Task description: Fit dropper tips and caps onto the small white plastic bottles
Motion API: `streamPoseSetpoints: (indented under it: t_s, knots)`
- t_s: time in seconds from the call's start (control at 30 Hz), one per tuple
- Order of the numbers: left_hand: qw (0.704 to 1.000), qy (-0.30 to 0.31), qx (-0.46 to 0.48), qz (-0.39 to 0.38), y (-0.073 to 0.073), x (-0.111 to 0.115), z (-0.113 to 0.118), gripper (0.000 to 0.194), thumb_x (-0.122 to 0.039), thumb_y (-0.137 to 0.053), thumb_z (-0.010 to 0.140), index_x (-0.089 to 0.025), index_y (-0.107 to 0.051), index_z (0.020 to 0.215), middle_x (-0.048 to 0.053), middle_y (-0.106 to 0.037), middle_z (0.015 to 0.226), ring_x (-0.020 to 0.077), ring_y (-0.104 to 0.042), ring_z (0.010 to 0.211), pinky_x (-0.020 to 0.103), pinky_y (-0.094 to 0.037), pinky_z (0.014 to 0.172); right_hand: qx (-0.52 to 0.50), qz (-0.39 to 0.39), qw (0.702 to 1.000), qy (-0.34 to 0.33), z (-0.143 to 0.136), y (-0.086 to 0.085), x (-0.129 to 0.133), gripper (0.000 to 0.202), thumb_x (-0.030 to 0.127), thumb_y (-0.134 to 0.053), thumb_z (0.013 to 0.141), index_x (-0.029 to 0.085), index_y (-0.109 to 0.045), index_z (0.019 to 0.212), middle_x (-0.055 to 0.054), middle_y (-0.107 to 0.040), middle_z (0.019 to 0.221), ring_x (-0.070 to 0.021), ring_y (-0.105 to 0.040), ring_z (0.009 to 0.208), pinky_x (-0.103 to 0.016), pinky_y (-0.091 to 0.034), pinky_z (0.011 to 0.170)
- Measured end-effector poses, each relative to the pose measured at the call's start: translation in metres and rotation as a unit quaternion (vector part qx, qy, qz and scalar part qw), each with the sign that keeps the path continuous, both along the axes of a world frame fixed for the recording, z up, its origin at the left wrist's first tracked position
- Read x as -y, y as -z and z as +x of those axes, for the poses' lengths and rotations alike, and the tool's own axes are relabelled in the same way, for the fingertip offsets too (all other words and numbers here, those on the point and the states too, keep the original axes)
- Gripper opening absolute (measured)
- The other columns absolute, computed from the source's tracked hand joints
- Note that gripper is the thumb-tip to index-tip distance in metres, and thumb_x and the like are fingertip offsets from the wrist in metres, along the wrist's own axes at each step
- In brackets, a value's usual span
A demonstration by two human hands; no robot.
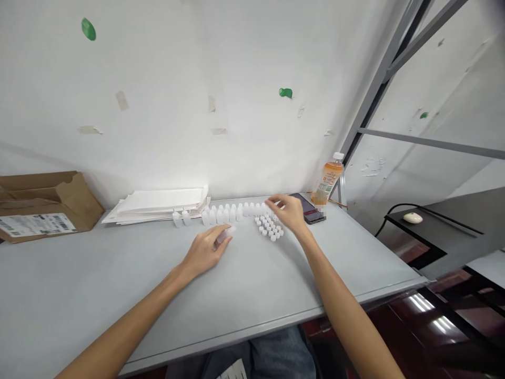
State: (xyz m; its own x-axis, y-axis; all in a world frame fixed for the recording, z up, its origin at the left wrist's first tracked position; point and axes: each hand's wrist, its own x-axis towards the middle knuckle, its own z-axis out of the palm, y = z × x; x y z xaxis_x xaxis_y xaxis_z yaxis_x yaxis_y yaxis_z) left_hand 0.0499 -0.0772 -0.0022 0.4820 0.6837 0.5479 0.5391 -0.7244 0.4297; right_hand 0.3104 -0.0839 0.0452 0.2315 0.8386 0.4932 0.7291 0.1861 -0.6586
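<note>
A small white plastic bottle (225, 235) is in my left hand (205, 247), held tilted between thumb and fingers just above the table. My right hand (289, 211) is over the far edge of a cluster of small white caps (270, 227), thumb and fingertips brought together. Whether a cap is between those fingertips I cannot make out. Rows of small white bottles (223, 215) stand upright behind and between my hands, their right end partly behind my right fingers. Two more bottles with nozzle tips (182, 218) stand apart to the left.
Stacked white sheets (158, 202) lie against the wall, beside an open cardboard box (47, 208) at the left. Behind my right hand are a phone (310, 209) and an orange drink bottle (328, 179). The grey table (244, 295) ends at a front edge near my lap.
</note>
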Motion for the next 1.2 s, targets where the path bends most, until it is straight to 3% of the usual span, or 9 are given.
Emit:
streamPoseSetpoints:
  t_s: [0.07,0.17,0.43,0.8,1.2]
  knots:
    - [1.000,-0.014,0.004,-0.004,0.000,0.001,-0.003,0.033,-0.038,-0.049,0.092,-0.021,-0.064,0.116,0.003,-0.072,0.088,0.0128,-0.060,0.055,0.025,-0.051,0.060,0.042,-0.010,0.996,0.084,0.021,0.006,-0.007,0.017,0.032,-0.059,0.082,0.022,-0.073,0.082,-0.002,-0.074,0.083,-0.0156,-0.064,0.068,-0.027,-0.043,0.068]
    - [0.999,-0.033,-0.017,-0.001,-0.002,0.001,-0.005,0.036,-0.037,-0.047,0.091,-0.022,-0.063,0.120,-0.001,-0.068,0.073,0.0123,-0.056,0.050,0.024,-0.048,0.055,0.117,-0.075,0.985,0.104,0.045,0.016,-0.013,0.016,0.027,-0.058,0.078,0.023,-0.074,0.079,0.000,-0.074,0.082,-0.0175,-0.064,0.074,-0.026,-0.039,0.064]
    - [0.999,-0.022,-0.034,0.014,-0.003,0.006,-0.003,0.031,-0.033,-0.046,0.090,-0.023,-0.061,0.115,-0.002,-0.068,0.076,0.0118,-0.056,0.048,0.024,-0.046,0.056,0.135,-0.184,0.973,0.030,0.060,0.016,-0.008,0.018,0.033,-0.063,0.073,0.021,-0.076,0.075,0.000,-0.068,0.067,-0.0136,-0.057,0.062,-0.024,-0.034,0.056]
    - [0.998,-0.020,-0.042,0.037,-0.006,0.005,-0.006,0.032,-0.032,-0.046,0.090,-0.023,-0.060,0.117,0.000,-0.069,0.080,0.0113,-0.058,0.050,0.024,-0.045,0.054,0.175,-0.210,0.962,0.012,0.052,0.016,-0.006,0.015,0.031,-0.064,0.073,0.022,-0.077,0.073,-0.001,-0.068,0.065,-0.0146,-0.058,0.063,-0.024,-0.034,0.057]
    - [0.997,-0.011,-0.039,0.064,-0.010,0.007,-0.007,0.031,-0.031,-0.046,0.092,-0.022,-0.060,0.118,0.000,-0.071,0.083,0.0114,-0.059,0.052,0.023,-0.046,0.054,0.078,-0.148,0.985,0.050,0.066,0.018,-0.009,0.016,0.032,-0.060,0.070,0.020,-0.071,0.068,-0.001,-0.070,0.075,-0.0153,-0.058,0.068,-0.025,-0.036,0.060]
